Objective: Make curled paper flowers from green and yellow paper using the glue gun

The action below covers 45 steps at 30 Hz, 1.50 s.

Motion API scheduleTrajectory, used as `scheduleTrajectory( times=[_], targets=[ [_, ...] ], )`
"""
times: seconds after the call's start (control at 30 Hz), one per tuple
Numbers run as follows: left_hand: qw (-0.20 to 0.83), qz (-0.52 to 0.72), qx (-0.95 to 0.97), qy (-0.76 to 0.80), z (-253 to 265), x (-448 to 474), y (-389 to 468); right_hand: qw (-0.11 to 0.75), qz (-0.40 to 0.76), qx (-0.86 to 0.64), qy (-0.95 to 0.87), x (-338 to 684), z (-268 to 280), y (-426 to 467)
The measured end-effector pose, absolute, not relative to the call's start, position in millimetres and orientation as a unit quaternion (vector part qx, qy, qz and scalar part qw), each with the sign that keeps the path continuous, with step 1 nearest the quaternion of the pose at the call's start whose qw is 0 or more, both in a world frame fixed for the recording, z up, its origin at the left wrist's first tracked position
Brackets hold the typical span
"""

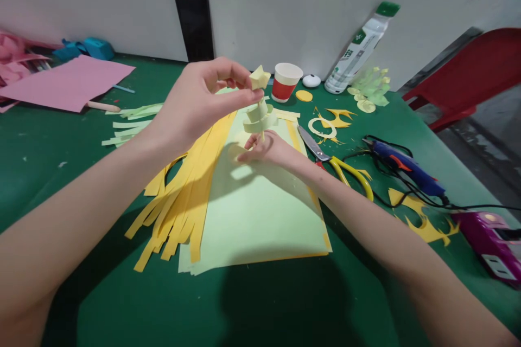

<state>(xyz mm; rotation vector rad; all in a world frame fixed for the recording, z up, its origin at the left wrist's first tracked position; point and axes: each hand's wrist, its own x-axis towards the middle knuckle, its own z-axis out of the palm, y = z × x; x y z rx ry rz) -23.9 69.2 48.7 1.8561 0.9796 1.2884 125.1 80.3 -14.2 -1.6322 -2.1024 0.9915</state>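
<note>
My left hand (203, 100) is closed in a pinch at a small pale yellow folded paper star (259, 77). Just under it is a small tree-like piece of pale green paper strip (259, 118), coiled in tiers around a thin stem. My right hand (264, 147) is below, its fingers curled at the lower end of that stem; the exact grip is partly hidden. Both hands are over a stack of pale green paper sheets (264, 211). Yellow paper strips (187, 190) lie fanned along the stack's left side.
Yellow-handled scissors (325, 157), a blue glue gun (407, 168) with its cord and a purple power socket (490, 244) are on the right. Behind stand a paper cup (285, 84), a leaning bottle (358, 54) and a phone (195, 27). Pink paper (69, 84) lies left.
</note>
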Motion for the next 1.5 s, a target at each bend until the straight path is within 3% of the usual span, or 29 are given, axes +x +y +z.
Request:
scheduleTrajectory(
  times=[0.3, 0.53, 0.77, 0.93, 1.1, 1.2, 1.37, 1.5],
  targets=[
    [0.346, 0.498, 0.699, 0.378, 50.6, -24.5, 66.1, 0.21, 0.45, -0.522, -0.693, 128.1, -20.0, 74.1],
    [0.36, 0.482, 0.702, 0.381, 51.4, -20.4, 62.7, 0.142, 0.517, -0.533, -0.655, 169.5, 0.9, 38.6],
    [0.339, 0.429, 0.736, 0.4, 43.4, -15.3, 60.3, 0.257, 0.407, -0.574, -0.662, 205.0, 3.1, 13.9],
    [0.332, 0.419, 0.735, 0.417, 37.9, -14.2, 61.9, 0.253, 0.428, -0.561, -0.662, 212.7, -5.0, -0.3],
    [0.326, 0.408, 0.733, 0.435, 36.7, -13.7, 62.3, 0.361, 0.191, -0.576, -0.708, 207.5, -10.3, -21.0],
    [0.331, 0.412, 0.735, 0.423, 37.5, -13.2, 61.6, 0.304, 0.137, -0.514, -0.79, 204.5, -9.5, -31.3],
    [0.329, 0.409, 0.741, 0.42, 40.0, -12.9, 59.3, 0.112, 0.318, -0.537, -0.773, 193.3, -9.8, -33.2],
    [0.326, 0.408, 0.743, 0.418, 41.2, -13.5, 59.1, 0.049, 0.341, -0.559, -0.754, 184.5, -7.6, -23.3]
  ],
)
